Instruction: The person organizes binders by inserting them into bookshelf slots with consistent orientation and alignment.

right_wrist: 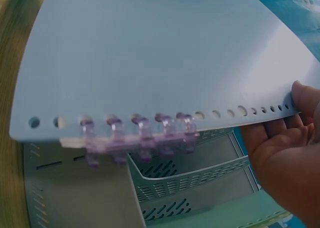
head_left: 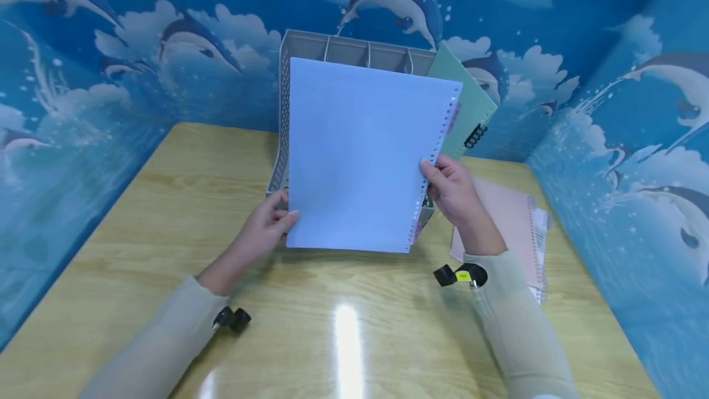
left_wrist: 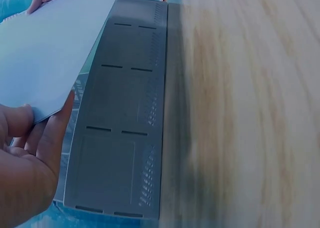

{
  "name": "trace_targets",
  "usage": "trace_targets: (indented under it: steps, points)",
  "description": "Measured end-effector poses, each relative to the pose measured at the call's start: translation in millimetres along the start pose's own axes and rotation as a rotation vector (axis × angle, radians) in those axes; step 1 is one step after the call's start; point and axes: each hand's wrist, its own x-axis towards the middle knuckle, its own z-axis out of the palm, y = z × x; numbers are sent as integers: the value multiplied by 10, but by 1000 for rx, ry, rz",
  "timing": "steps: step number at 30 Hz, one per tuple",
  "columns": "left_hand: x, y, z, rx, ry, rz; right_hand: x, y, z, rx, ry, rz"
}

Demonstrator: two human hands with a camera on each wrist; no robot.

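Observation:
Both hands hold up a pale loose-leaf notebook [head_left: 365, 159] with a row of punched holes down its right edge. My left hand [head_left: 268, 219] pinches its lower left side between thumb and fingers. Higher up, my right hand [head_left: 455, 193] grips the punched edge, thumb on the front cover. In the right wrist view, clear purple binder rings [right_wrist: 142, 138] run through some of the holes. Behind the notebook stands a grey file organizer [head_left: 284, 103], largely hidden by it. A green notebook [head_left: 462, 103] with black rings leans in the organizer's right end.
A pink spiral notebook [head_left: 506, 220] lies on the table [head_left: 194, 165] at the right, overlapping a white notebook [head_left: 541, 226]. Dolphin-printed blue sheeting [head_left: 221, 66] encloses the table at the back and sides.

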Motion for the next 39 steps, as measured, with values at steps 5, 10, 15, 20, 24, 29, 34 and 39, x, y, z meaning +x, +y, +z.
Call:
trace_targets:
  steps: [5,10,15,20,24,29,34,39]
  points:
    - [-11,-9,-67,10,-29,21,7,15,-13,-43,-44,34]
    - [7,0,-60,25,-32,46,-14,-38,-52,-118,-55,62]
    - [11,21,-23,44,-44,51,-54,-90,-120,-258,-89,76]
    - [-21,13,-34,68,-26,19,-90,-100,-147,-367,-215,49]
    - [-42,-14,-62,68,-23,20,-115,-108,-114,-369,-275,47]
    - [-37,-49,-67,68,-24,14,-134,-122,-74,-387,-257,31]
    - [-30,-56,-63,57,-38,-18,-156,-116,-41,-432,-171,13]
    - [-25,-31,-79,56,-48,-39,-174,-115,-19,-456,-65,32]
